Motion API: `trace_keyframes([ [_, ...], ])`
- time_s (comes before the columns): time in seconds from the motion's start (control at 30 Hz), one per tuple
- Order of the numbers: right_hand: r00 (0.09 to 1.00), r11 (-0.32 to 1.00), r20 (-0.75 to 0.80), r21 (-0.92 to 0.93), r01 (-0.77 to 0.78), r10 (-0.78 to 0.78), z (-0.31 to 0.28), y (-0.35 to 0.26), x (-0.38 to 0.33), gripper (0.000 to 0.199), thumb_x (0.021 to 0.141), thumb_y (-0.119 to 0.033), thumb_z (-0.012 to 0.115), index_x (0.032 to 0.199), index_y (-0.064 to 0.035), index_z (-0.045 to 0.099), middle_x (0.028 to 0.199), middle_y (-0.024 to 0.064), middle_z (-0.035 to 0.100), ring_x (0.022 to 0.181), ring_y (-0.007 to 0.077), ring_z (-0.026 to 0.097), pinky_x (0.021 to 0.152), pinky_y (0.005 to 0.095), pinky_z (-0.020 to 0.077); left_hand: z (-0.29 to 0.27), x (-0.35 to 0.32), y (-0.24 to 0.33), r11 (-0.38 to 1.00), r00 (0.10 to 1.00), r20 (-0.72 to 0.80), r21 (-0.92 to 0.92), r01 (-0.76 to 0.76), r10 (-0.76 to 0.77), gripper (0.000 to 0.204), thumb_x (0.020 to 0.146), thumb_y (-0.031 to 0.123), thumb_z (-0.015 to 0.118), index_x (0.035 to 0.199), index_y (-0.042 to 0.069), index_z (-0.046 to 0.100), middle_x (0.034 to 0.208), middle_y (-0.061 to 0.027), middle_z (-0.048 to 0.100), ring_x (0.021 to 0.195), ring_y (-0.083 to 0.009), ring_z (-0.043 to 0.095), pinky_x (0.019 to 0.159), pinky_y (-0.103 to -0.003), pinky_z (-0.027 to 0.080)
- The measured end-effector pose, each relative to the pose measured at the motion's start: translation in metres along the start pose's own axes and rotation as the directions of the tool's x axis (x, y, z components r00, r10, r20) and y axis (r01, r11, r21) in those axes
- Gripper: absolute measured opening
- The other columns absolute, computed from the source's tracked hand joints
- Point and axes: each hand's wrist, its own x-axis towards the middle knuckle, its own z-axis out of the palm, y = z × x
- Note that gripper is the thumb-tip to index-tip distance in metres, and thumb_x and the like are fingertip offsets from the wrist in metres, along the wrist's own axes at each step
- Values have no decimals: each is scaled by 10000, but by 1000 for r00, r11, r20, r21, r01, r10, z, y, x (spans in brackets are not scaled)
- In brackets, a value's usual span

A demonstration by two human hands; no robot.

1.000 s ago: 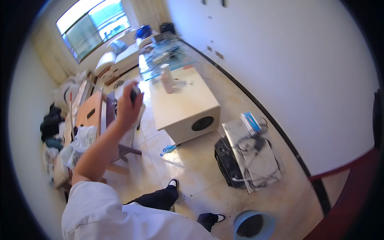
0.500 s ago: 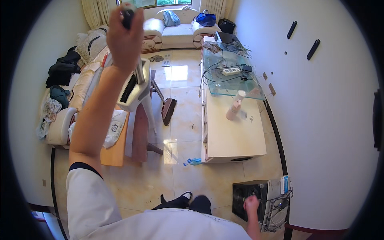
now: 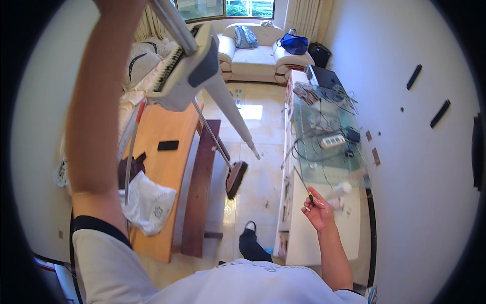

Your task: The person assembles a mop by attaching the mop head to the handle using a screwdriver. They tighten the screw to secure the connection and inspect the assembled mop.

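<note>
My left hand (image 3: 121,5) is raised at the upper left; its fingers are cut off by the edge. Beside it a metal pole (image 3: 172,20) runs down into a white-and-grey plastic head (image 3: 195,68) with black comb-like teeth. From this head a tapered white tube (image 3: 230,109) slants towards the floor. My right hand (image 3: 320,215) is closed round the yellow-and-dark handle of a screwdriver (image 3: 304,181), whose long thin shaft points up and left. That hand is over the white low cabinet (image 3: 298,228). A pale bottle (image 3: 340,191) stands just beyond it, blurred.
On the left are an orange wooden table (image 3: 174,119) with a black phone (image 3: 168,145) and white plastic bag (image 3: 149,205), and a dark bench (image 3: 200,192). A brown broom head (image 3: 236,180) is beside it. Cables and a power strip (image 3: 332,141) lie on glass.
The view has shifted. My right hand has come up from in front of the black box to over the cabinet, with the screwdriver showing. My left hand has moved partly past the upper edge.
</note>
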Motion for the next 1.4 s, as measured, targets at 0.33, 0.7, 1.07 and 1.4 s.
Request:
trace_keyframes([
  [0.33,959,916,119,-347,-201,255,120,-105,264,168,795,-66,531,959,-31,526,782,62,565,670,142,532,621,283,450,-26,-14,-254,991,999,-40,132,12,-7,62,897,140,549,916,89,520,558,15,435,408,-60,406,364,-204,344],
  [0.7,961,574,101,-816,-69,258,175,-178,542,164,876,-246,588,831,-94,631,687,-30,556,594,49,482,546,194,361,-106,31,-511,953,967,125,-185,241,-220,142,876,119,586,1001,68,539,624,-26,490,447,-92,447,390,-226,377],
  [1.07,904,-148,421,-902,407,-80,191,-206,826,179,826,-130,554,827,-46,712,645,80,633,638,138,592,613,310,467,-51,-9,-685,951,999,-11,305,52,-51,202,851,32,592,1026,48,493,672,-78,540,500,-140,500,445,-255,432],
  [1.4,496,79,865,-501,862,73,465,-303,879,426,803,-3,505,1207,-104,595,690,102,595,571,234,556,577,331,468,-89,-90,-859,717,985,119,697,9,-128,337,829,-59,611,1110,46,459,836,-18,530,708,-55,490,623,-179,420],
])
